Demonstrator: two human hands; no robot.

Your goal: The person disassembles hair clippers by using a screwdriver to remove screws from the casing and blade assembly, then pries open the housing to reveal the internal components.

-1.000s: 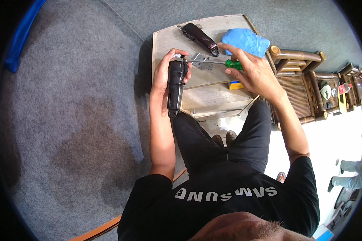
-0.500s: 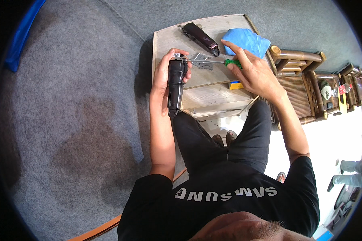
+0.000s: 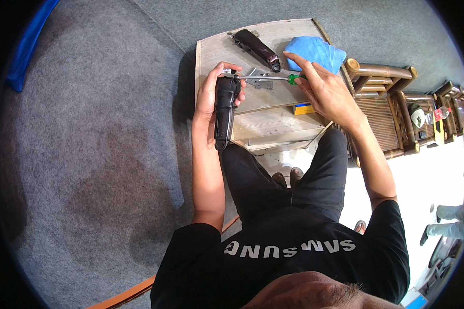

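— Two clippers, I see. Which one is in your hands?

— The black hair clipper [image 3: 225, 110]. My left hand [image 3: 210, 98] is clasped around its body, holding it upright over the near edge of the small wooden table [image 3: 211, 51], blade end up. My right hand [image 3: 322, 87] grips a green-handled screwdriver [image 3: 273, 78], its shaft reaching across to the clipper's head.

— And the other one?

— The dark maroon clipper [image 3: 257, 49] lies on the tabletop further back, beside a folded blue cloth [image 3: 317, 51]. A loose metal blade plate [image 3: 260, 82] rests under the screwdriver shaft.

— Any boxes?

— A small yellow-and-blue box [image 3: 303, 108] sits on the table's lower shelf; I cannot tell what it holds.
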